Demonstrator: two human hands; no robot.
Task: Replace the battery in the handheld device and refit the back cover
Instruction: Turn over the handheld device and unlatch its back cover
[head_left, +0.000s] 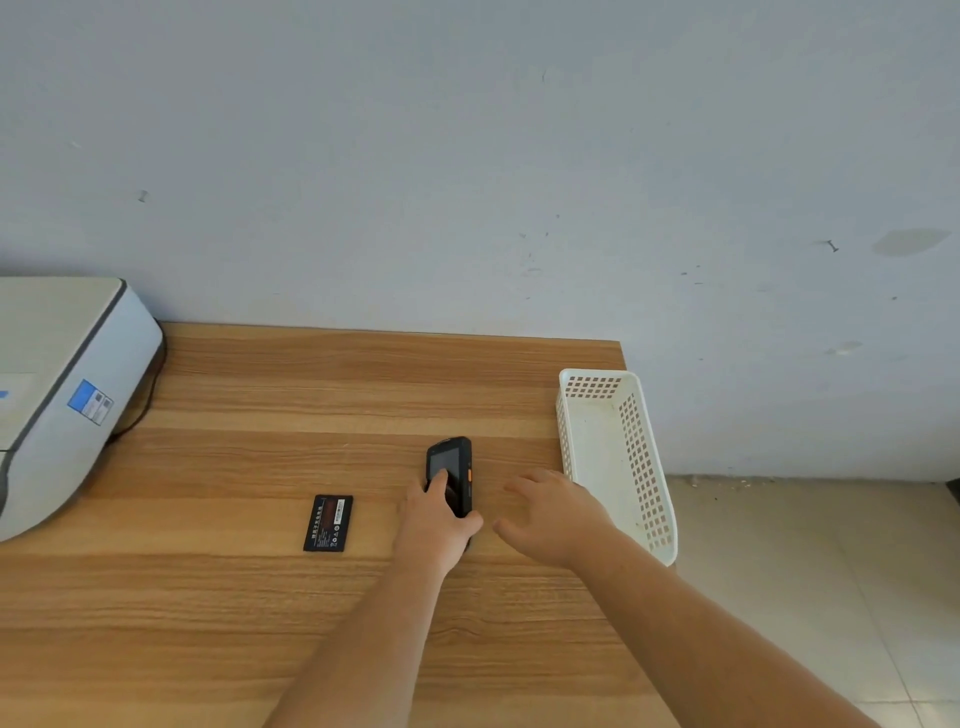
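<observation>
Handheld device (451, 475): black, screen up, orange side button on its right edge; lies on the wooden surface (260, 597), mid-right, long axis running away from the person.
Left hand (434, 525): grip laid over the near end of the device, one finger stretched along the screen — closed on it or only resting, cannot tell.
Right hand (550, 514): grip spread, holding nothing, palm down just right of the device, not touching it.
Spare battery (328, 523): flat, label up, on the surface left of the device, apart from both hands.
Basket (644, 467): white, perforated, at the right edge of the surface.
Printer (62, 395): far left, by the wall.
Key relation: left hand is already at the device — likely lift and turn it face down to reach the back cover.
</observation>
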